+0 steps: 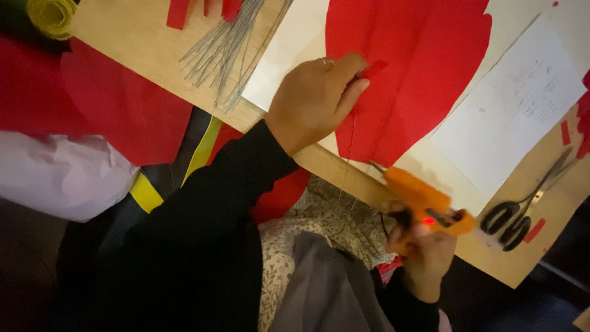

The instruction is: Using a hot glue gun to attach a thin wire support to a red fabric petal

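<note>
My left hand point(316, 98) pinches a small red paper strip point(373, 67) together with a thin wire point(351, 138) against a large red crepe sheet point(405, 67) on the wooden table point(150, 52). The wire hangs down from my fingers toward the table's edge. My right hand point(424, 255) grips an orange glue gun point(424, 200), its nozzle pointing up-left at the sheet's lower edge, a red light glowing on its body. Both sleeves are black.
Black-handled scissors point(522, 206) lie at the right beside a white paper sheet point(507, 104). A bundle of thin wires point(224, 46) lies at the top centre. Yellow crepe roll point(52, 15), red paper point(104, 101) and white fabric point(58, 175) sit at the left.
</note>
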